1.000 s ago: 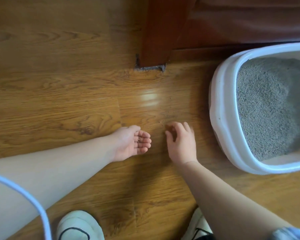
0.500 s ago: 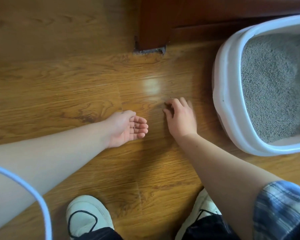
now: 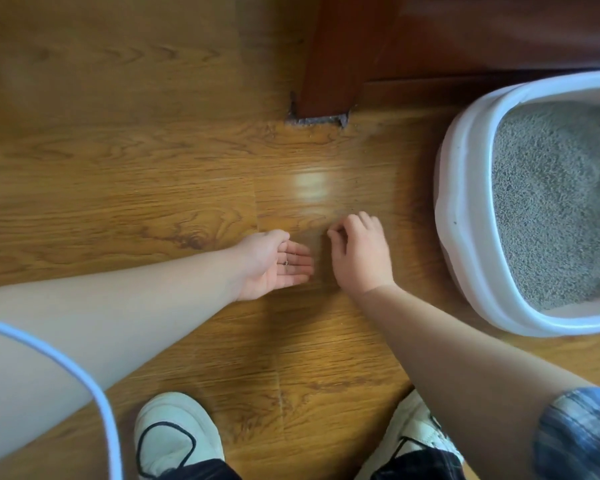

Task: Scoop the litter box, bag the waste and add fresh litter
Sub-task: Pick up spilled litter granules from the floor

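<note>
A white litter box [image 3: 465, 188] stands on the wooden floor at the right, filled with grey litter [image 3: 551, 202]. My left hand [image 3: 274, 265] lies palm up on the floor left of it, fingers relaxed, with a small dark speck at the base of the fingers. My right hand [image 3: 361, 254] is just beside it, palm down, fingers curled with the tips on the floor and thumb and forefinger close together. Whether anything sits between them is too small to tell. A few tiny grains [image 3: 354, 210] dot the floor just beyond the right hand.
A dark red-brown furniture leg [image 3: 329, 64] meets the floor behind the hands, with grit at its foot. A white cable [image 3: 84, 382] hangs at the lower left. My two white shoes [image 3: 177, 434] [image 3: 416, 434] stand at the bottom edge.
My right hand's fingers have curled in more, and the hand has drawn closer to the left palm. The left hand has stayed palm up. The camera view has shifted a little.
</note>
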Demonstrator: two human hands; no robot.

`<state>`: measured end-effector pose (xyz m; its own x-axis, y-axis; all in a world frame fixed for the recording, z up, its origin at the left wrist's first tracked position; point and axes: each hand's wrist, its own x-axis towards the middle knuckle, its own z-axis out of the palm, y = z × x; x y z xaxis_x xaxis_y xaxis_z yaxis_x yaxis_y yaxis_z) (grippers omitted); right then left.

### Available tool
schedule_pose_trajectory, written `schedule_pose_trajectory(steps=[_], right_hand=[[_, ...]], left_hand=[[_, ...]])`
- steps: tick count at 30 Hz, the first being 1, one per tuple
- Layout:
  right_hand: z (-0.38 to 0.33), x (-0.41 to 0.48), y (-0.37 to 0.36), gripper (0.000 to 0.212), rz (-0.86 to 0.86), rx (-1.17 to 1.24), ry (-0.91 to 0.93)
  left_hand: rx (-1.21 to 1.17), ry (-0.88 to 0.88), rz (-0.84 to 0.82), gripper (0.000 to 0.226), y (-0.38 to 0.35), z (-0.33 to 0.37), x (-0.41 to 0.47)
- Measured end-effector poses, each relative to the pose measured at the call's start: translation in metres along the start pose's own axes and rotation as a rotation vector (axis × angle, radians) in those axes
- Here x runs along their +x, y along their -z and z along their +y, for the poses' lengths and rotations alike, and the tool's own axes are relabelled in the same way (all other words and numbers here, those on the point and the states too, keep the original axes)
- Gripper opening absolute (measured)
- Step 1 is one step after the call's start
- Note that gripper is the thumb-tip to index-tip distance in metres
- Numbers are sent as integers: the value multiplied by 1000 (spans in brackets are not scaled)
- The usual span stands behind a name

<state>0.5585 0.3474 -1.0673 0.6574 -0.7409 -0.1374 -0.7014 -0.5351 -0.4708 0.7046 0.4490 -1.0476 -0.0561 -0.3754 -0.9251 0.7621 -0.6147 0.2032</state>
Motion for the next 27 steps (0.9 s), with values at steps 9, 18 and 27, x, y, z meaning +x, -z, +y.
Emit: schedule_pose_trajectory(steps=[9, 18, 27], right_hand=[[-15, -54, -6, 10, 13, 207, -146], [26, -16, 1, 10, 33, 73, -241], [14, 0, -8, 15, 54, 85, -181]], left_hand=[[72, 46, 8, 39, -10, -18, 8], [117, 38, -37, 35, -8, -8, 6], [96, 40, -40, 37, -3, -12, 6]])
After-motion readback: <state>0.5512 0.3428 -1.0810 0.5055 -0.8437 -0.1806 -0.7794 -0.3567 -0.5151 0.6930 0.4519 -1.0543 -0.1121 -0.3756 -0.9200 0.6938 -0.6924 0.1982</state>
